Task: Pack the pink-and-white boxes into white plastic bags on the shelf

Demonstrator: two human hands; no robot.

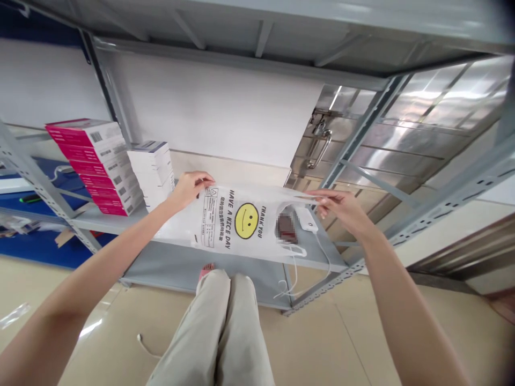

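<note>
- Between the two bare hands, a thin, translucent white plastic bag with a yellow smiley print is stretching crosswise above a grey metal shelf board, its long axis running left to right
- Its printed lines are facing upward, with the handle end pointing right and the opposite end lying toward the left
- At the bag's far edge on the left, the left hand is pinching the film, thumb and fingers together on it
- At the handle end, the right hand is gripping a drawn-out strip of the film, its fingers closing round it; the other handle loop is hanging loose nearer the body
- Just beside the right hand, a small white rectangular device is trailing a thin white cable, while a dark, blurred-out object is sitting by the handle end
- Beyond the left hand, a short stack of white cartons is standing beside a taller stack of pink-and-white boxes
</note>
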